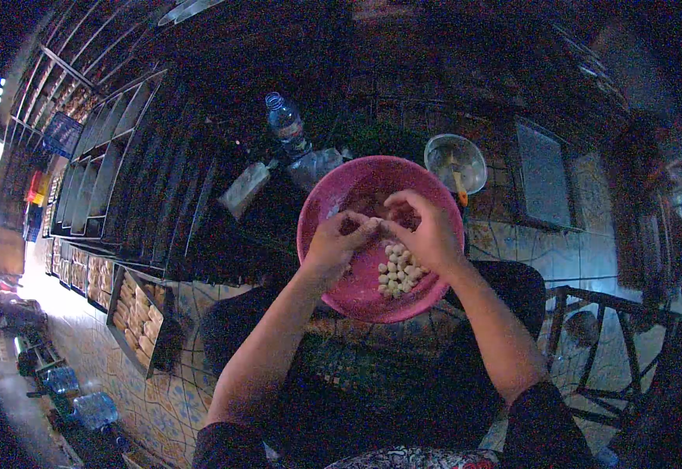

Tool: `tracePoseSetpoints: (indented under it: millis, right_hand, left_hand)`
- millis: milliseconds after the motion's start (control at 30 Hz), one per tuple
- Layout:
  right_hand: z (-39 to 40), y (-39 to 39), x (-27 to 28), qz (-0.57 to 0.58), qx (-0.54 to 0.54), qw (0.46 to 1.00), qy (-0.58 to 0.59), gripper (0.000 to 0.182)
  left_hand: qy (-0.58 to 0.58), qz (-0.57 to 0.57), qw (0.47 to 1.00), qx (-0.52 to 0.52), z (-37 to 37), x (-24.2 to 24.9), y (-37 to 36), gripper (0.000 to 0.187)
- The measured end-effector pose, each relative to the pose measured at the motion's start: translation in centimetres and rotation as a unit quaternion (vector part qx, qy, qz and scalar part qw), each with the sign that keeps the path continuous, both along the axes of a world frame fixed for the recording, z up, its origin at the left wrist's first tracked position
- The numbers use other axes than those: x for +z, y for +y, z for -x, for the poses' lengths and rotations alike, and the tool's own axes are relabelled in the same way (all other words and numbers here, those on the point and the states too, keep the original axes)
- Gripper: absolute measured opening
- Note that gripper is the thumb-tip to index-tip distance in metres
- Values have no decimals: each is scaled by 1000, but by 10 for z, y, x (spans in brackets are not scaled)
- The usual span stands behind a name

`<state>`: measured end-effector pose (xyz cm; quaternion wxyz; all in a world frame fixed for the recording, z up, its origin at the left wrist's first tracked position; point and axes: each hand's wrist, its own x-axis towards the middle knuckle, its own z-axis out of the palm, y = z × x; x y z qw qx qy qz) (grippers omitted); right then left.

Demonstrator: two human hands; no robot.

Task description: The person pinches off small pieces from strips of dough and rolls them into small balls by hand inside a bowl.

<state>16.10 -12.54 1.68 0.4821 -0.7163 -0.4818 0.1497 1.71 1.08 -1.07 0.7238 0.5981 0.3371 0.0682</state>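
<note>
A round pink basin (333, 289) sits at the middle of the view, over my lap. In its lower right part lies a pile of small cream-coloured balls (397, 272), perhaps dough. My left hand (339, 241) and my right hand (425, 233) meet above the basin. Thumb and fingers of both are pinched together around a small pale piece (375, 223), mostly hidden by the fingertips. Something brownish-red (368, 199) lies in the far side of the basin, too dim and grainy to name.
Behind the basin are a clear plastic bottle (285, 123) and plastic bags (246, 187). A metal bowl (466, 152) with an orange-handled utensil (460, 187) stands at the right rear. Trays of bread-like rolls (139, 316) are at left, a metal frame (603, 344) at right.
</note>
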Motion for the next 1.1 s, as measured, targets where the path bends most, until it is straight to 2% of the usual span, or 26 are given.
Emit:
tracePoseSetpoints:
  millis: [33,100,167,200,333,400,433,500,533,600,633,667,700,767,833,900,933,1000,1033,1067,1100]
  right_hand:
    - [0,0,0,6,5,1000,1,23]
    - [0,-2,1,10,10,1000,2,24]
    - [1,-3,5,9,84,996,-6,27]
    - [2,-4,5,6,84,996,-6,27]
    - [4,-4,-9,33,57,997,-50,25]
    - [4,-4,-16,48,48,996,-57,25]
    - [5,-6,-17,52,37,995,-80,24]
    - [4,-6,-19,52,25,993,-103,23]
    - [1,-6,-22,76,29,990,-114,24]
    - [-4,-5,-22,97,31,987,-125,25]
    - [-7,-3,-19,155,1,984,-87,26]
    - [-9,-2,-18,213,-29,975,-48,28]
    - [-11,-4,-18,215,-31,975,-47,28]
    - [-15,-7,-19,269,12,962,-41,34]
    - [-5,-5,-6,290,35,953,-76,35]
    - [-1,-4,-8,311,61,942,-112,36]
    - [0,-3,-19,283,73,948,-125,31]
    - [1,-2,-40,254,86,953,-139,27]
    - [1,-5,-48,207,96,958,-177,23]
    - [1,-7,-57,158,105,958,-215,21]
    - [1,-9,-63,157,106,958,-216,21]
  left_hand:
    - [0,-1,1000,-1,-1,1,-2,22]
    - [36,-77,994,62,-4,2,-5,22]
    - [26,-43,997,63,-2,-5,-1,23]
    - [18,-7,998,63,-1,-3,0,23]
    - [40,-84,996,9,-1,-2,-1,24]
    - [27,-182,983,-8,-3,-12,-1,28]
    - [27,-183,983,-7,-3,-18,0,28]
    - [-63,-322,944,-32,-1,-24,1,26]
    - [-64,-324,943,-32,2,-26,3,26]
    - [-43,-503,853,-132,8,-24,8,19]
    - [-44,-503,852,-134,7,-21,8,19]
    - [127,-522,815,-218,6,-19,7,17]
    - [294,-521,746,-294,6,-17,4,19]
    - [264,-549,741,-283,16,-68,6,23]
    - [233,-576,736,-270,21,-78,1,28]
    - [202,-401,879,-157,23,-82,-5,25]
    - [202,-400,880,-156,16,-84,-4,25]
    - [357,-490,729,-318,-2,-90,2,36]
    - [358,-490,729,-317,0,-101,5,36]
    - [299,-474,791,-245,2,-112,8,37]
    - [236,-452,843,-170,4,-112,10,39]
